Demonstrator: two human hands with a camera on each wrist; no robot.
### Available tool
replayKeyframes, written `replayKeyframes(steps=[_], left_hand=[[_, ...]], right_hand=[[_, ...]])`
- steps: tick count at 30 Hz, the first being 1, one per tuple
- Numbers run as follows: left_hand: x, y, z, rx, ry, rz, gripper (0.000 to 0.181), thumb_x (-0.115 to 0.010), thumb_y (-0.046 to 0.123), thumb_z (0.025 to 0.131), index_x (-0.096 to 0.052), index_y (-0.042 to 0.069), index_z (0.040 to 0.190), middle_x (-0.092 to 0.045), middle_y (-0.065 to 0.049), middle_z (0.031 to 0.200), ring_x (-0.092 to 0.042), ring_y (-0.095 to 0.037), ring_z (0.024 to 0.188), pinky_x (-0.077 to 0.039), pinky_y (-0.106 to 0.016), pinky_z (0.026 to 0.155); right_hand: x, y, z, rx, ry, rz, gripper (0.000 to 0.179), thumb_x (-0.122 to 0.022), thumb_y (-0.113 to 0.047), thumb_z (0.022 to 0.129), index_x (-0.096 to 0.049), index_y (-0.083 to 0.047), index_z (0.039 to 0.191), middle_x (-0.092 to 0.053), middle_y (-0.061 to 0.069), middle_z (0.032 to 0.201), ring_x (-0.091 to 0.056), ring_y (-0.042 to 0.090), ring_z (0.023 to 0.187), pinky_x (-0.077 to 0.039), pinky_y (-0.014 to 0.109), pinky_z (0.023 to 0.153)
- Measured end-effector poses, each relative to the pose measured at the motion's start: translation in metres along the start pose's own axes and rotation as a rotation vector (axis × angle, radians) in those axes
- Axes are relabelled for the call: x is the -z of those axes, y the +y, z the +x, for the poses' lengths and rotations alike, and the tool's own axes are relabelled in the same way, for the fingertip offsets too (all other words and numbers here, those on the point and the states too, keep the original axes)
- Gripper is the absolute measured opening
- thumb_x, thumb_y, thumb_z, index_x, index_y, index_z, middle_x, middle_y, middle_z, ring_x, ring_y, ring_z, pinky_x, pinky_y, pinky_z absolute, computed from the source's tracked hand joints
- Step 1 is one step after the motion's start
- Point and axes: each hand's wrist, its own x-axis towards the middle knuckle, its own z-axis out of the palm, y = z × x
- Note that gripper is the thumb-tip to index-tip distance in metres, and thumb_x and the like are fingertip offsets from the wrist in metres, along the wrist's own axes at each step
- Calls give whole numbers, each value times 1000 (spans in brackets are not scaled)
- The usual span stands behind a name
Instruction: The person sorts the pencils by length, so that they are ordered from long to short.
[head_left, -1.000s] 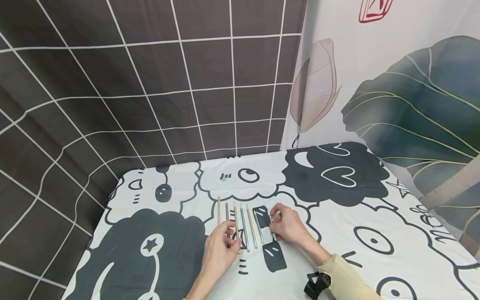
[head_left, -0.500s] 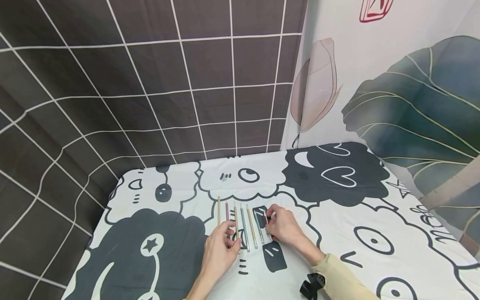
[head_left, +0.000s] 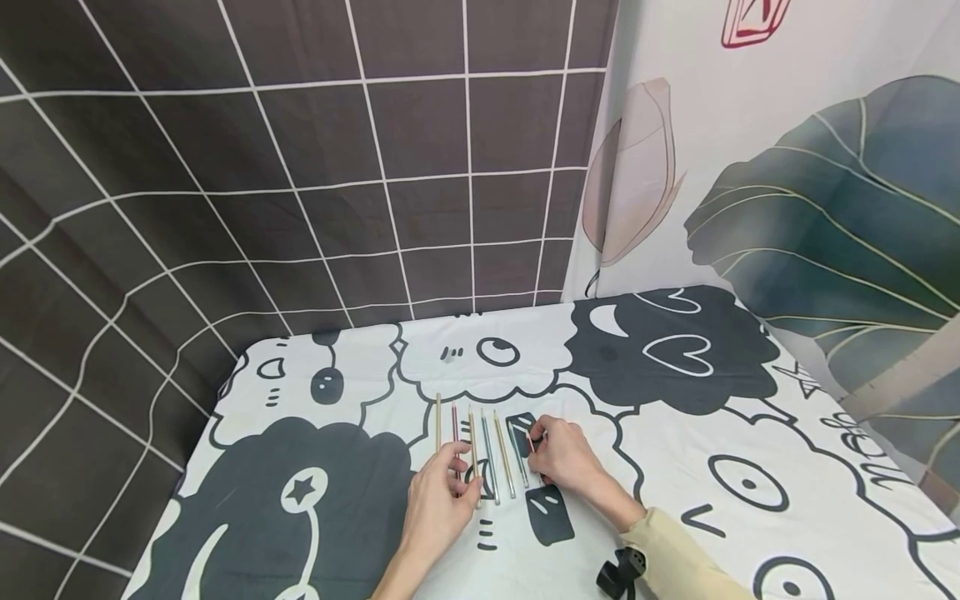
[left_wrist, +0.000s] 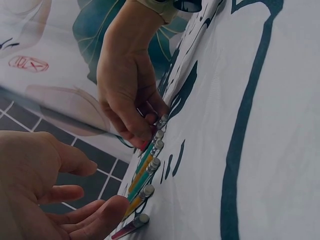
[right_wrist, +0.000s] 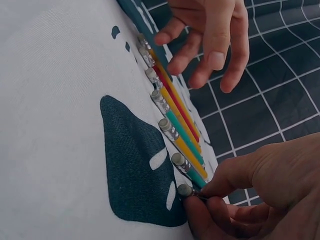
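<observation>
Pencils with metal-banded eraser ends lie side by side in a row on the patterned cloth. From the left in the head view come a yellow pencil [head_left: 438,421], a red pencil [head_left: 454,423], another yellow, a teal pencil [head_left: 491,454], a further yellow pencil [head_left: 504,454] and a second teal one [head_left: 518,454]. My right hand [head_left: 567,458] pinches another red pencil [head_left: 530,441] at the row's right end; its eraser [right_wrist: 185,190] pokes out past the fingertips in the right wrist view. Over the left pencils hovers my left hand [head_left: 441,504], fingers apart and loosely bent, gripping nothing.
The white cloth [head_left: 600,550] with dark cartoon shapes covers the table. Behind it hangs a dark gridded curtain [head_left: 420,208], with a leaf-printed hanging [head_left: 847,208] on the right. A small black device [head_left: 621,573] is at the right wrist.
My right hand has shifted a little left with the red pencil, bringing it closer to the teal pencil beside it. The left hand stays in place.
</observation>
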Motion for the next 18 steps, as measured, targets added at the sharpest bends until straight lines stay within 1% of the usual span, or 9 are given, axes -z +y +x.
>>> replayKeyframes(steps=[6, 10, 13, 18], left_hand=[[1, 1, -1, 5, -10, -4, 39, -79, 1, 77, -67, 4, 114, -64, -3, 88, -63, -4, 65, -50, -29, 65], [2, 1, 0, 3, -8, 7, 38, -79, 1, 77, -67, 4, 113, -64, -2, 88, -63, -4, 66, -49, -30, 67], [2, 0, 1, 5, -2, 13, 37, -78, 2, 78, -67, 4, 113, -64, -3, 88, -62, -4, 66, -49, -30, 66], [7, -2, 1, 35, -11, 11, 36, -78, 3, 79, -67, 2, 114, -65, -4, 90, -63, -5, 69, -50, -28, 64]], right_hand=[[0, 0, 1, 21, 0, -19, 21, -64, 10, 69, -62, 1, 88, -52, -4, 51, -47, 4, 35, -39, 23, 42], [0, 0, 1, 26, -1, -29, 20, -65, 10, 70, -64, 2, 88, -52, -4, 50, -47, 4, 35, -39, 23, 41], [1, -1, 1, 29, 5, -38, 18, -65, 10, 71, -65, 2, 87, -51, -5, 50, -47, 4, 35, -38, 23, 42], [1, 0, -1, 51, 12, -39, 17, -67, 9, 73, -66, 2, 88, -50, -6, 49, -47, 4, 35, -37, 23, 41]])
